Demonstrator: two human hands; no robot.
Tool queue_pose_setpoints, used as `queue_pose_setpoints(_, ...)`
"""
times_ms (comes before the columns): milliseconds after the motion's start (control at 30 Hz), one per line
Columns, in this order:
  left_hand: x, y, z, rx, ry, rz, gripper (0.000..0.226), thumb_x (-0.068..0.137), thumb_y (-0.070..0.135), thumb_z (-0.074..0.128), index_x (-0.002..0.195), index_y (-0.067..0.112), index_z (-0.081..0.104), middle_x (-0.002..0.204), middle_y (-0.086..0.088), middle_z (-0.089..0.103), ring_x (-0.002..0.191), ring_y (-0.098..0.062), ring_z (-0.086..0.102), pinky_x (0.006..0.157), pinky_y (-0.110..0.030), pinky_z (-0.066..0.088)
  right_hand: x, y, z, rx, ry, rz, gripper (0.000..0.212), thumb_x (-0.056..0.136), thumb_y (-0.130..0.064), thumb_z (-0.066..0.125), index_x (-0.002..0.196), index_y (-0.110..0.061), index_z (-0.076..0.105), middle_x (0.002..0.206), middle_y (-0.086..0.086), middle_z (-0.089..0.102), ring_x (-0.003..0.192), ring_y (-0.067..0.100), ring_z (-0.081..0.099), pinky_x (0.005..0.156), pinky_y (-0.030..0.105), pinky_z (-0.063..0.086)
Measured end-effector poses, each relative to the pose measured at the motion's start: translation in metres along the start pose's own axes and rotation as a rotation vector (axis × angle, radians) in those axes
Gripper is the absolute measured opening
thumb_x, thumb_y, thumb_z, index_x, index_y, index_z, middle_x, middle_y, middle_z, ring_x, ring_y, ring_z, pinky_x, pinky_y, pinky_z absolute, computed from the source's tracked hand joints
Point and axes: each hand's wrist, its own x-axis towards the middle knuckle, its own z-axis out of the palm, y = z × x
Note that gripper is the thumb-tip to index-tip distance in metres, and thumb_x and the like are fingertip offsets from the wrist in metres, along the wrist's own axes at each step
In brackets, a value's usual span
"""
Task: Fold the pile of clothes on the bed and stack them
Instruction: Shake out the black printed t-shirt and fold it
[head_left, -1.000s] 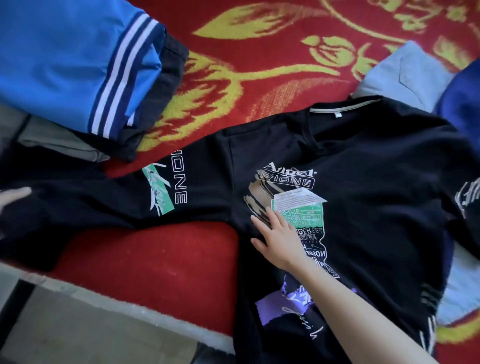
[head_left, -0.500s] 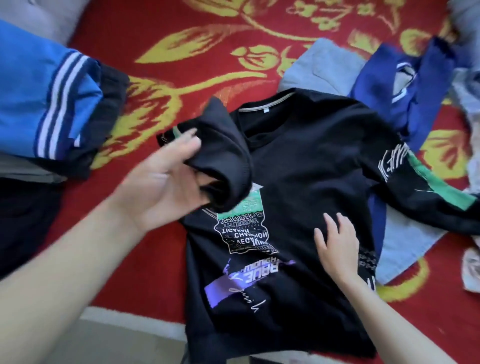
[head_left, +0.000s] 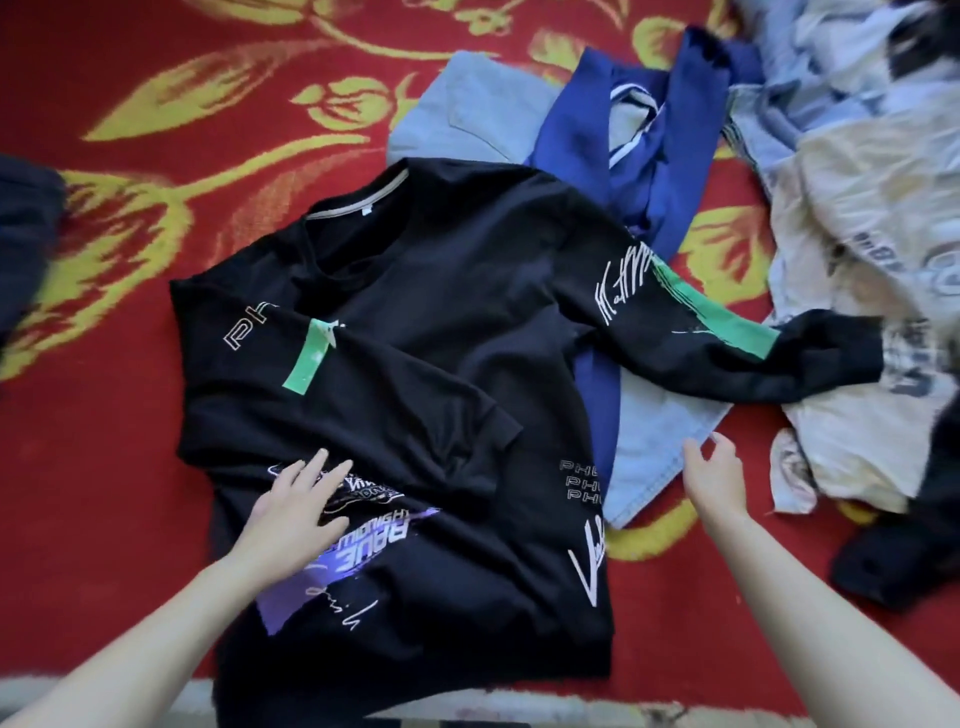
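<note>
1. I count two hands: the left hand (head_left: 296, 506) and the right hand (head_left: 714, 480).
2. I count one black top (head_left: 441, 291). It has two sleeves and two green patches, one on each sleeve.
3. Beside it I count four more clothes in a messy heap: a light blue cloth (head_left: 467, 114), a bright blue jacket (head_left: 576, 124), a pale shirt (head_left: 857, 218) with print, and a dark cloth (head_left: 893, 561).
4. One dark bundle (head_left: 26, 228) sits at the far edge on the other side.
5. The black top lies front up in the middle of the red blanket (head_left: 208, 78), which has yellow flowers.
6. The top has a grey neck band, white writing and a purple patch on the front.
7. The folded sleeve (head_left: 363, 384) lies across the chest.
8. The stretched sleeve (head_left: 727, 343) reaches out over the light blue cloth and onto the pale shirt.
9. The left hand lies flat on the front print, fingers straight, grasping nothing.
10. The right hand is loose and holds nothing. It is just beside the edge of the light blue cloth. I cannot tell if it touches it.
</note>
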Motion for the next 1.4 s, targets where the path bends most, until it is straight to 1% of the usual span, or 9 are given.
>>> queue_pose_setpoints(367,0.041,0.074,0.011,0.048,-0.229,0.174,0.069,0.093,0.039,0.046,0.144,0.048,0.001,0.158,0.0,-0.011,0.144,-0.023,0.005,0.114,-0.038,0.021,0.109,-0.037,-0.04,0.265,0.28,0.163,0.064,0.087,-0.022,0.053,0.142,-0.005,0.024,0.141,0.019,0.039,0.124,0.036,0.043,0.104,0.04,0.033)
queue_pose_setpoints(533,0.06,0.088,0.003,0.128,-0.381,0.129,0.068,0.09,0.041,0.047,0.142,0.053,0.006,0.157,-0.005,-0.011,0.139,-0.032,0.018,0.113,-0.032,0.024,0.147,-0.043,-0.061,0.563,0.42,0.429,0.073,0.082,-0.022,0.061,0.142,-0.01,0.021,0.144,0.01,0.035,0.114,0.023,0.046,0.099,0.035,0.042)
queue_pose_setpoints(767,0.072,0.093,-0.011,0.15,-0.506,0.134,0.066,0.089,0.04,0.048,0.142,0.053,0.009,0.157,-0.01,-0.008,0.137,-0.037,0.022,0.113,-0.032,0.019,0.158,-0.051,-0.069,1.132,0.313,0.456,0.039,0.079,-0.006,0.064,0.115,-0.014,0.049,0.109,0.001,0.062,0.074,0.009,0.057,0.042,0.022,0.049)
queue_pose_setpoints(900,0.072,0.093,-0.013,0.125,-0.501,0.128,0.066,0.089,0.04,0.049,0.142,0.053,0.011,0.157,-0.009,-0.007,0.137,-0.038,0.02,0.114,-0.033,0.018,0.087,-0.13,-0.072,1.057,0.358,-0.112,0.016,0.076,-0.009,0.061,0.089,-0.018,0.057,0.078,-0.012,0.058,0.067,0.0,0.054,0.068,0.019,0.049)
queue_pose_setpoints(1033,0.071,0.086,-0.015,-0.123,-0.475,0.085,0.056,0.091,0.04,0.052,0.141,0.046,0.028,0.158,-0.006,0.003,0.141,-0.034,0.014,0.114,-0.033,0.013,-0.015,-0.167,-0.037,0.818,0.011,-0.747,0.023,0.073,-0.012,0.062,0.086,-0.027,0.051,0.081,-0.018,0.063,0.078,0.0,0.055,0.076,0.021,0.045)
queue_pose_setpoints(1133,0.067,0.069,-0.027,-1.025,-0.348,-0.126,0.035,0.096,0.043,0.038,0.127,0.034,0.051,0.148,-0.004,0.038,0.129,-0.024,0.037,0.106,-0.038,0.023,-0.084,-0.156,0.014,0.428,-0.269,-1.104,0.026,0.069,-0.017,0.054,0.094,-0.025,0.052,0.1,-0.009,0.056,0.098,0.014,0.053,0.091,0.023,0.04)
queue_pose_setpoints(1233,0.06,0.028,-0.033,-1.99,-0.19,-0.347,0.065,0.089,0.067,0.021,0.117,0.02,0.057,0.117,-0.01,0.061,0.105,-0.032,0.055,0.095,-0.051,0.034,-0.113,-0.107,0.065,-0.038,-0.494,-1.251,0.045,0.078,-0.026,0.048,0.122,-0.016,0.055,0.111,0.006,0.061,0.105,0.024,0.054,0.093,0.033,0.042)
queue_pose_setpoints(1300,0.055,0.008,-0.026,-1.989,-0.22,-0.406,0.066,0.086,0.07,0.026,0.11,0.017,0.057,0.106,-0.01,0.064,0.099,-0.033,0.057,0.092,-0.053,0.036,-0.122,-0.078,0.084,-0.248,-0.603,-1.195,0.058,0.082,-0.036,0.041,0.136,-0.017,0.045,0.123,0.013,0.056,0.114,0.029,0.051,0.095,0.036,0.044)
queue_pose_setpoints(1400,0.04,0.011,-0.001,-1.516,-0.262,-0.416,0.012,0.093,0.033,0.05,0.099,0.023,0.054,0.103,-0.003,0.06,0.088,-0.024,0.059,0.091,-0.044,0.038,-0.13,-0.061,0.091,-0.326,-0.604,-1.072,0.069,0.08,-0.045,0.031,0.141,-0.016,0.04,0.132,0.01,0.05,0.123,0.026,0.045,0.102,0.037,0.04)
